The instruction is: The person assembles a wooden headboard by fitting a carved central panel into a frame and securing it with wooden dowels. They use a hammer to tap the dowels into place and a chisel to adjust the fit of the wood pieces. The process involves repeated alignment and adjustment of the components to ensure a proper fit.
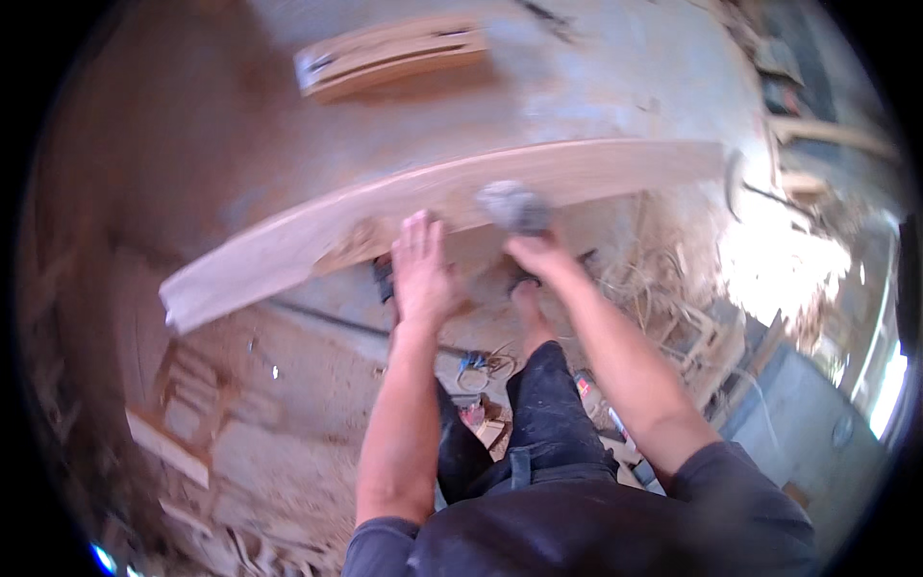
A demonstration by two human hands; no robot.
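Observation:
A long, pale wooden board [279,236] stretches across in front of me, from lower left to upper right. My left hand [424,272] lies with its fingers stretched out and close together on the board's near edge. Beside it, a rough, darker brown patch [348,245] marks the wood. My right hand [540,253] is closed on a grey, rounded wad [514,206] at the board's near edge, right of the left hand. Motion blurs the wad, and I cannot make out its exact kind.
Beyond the board, a slotted wooden piece [394,58] lies on the dusty floor. At the left stands a wooden frame [173,447]. Near my feet are a blue object with cord [473,362] and scraps. Shavings [663,288] and a grey-blue panel [808,413] are at the right.

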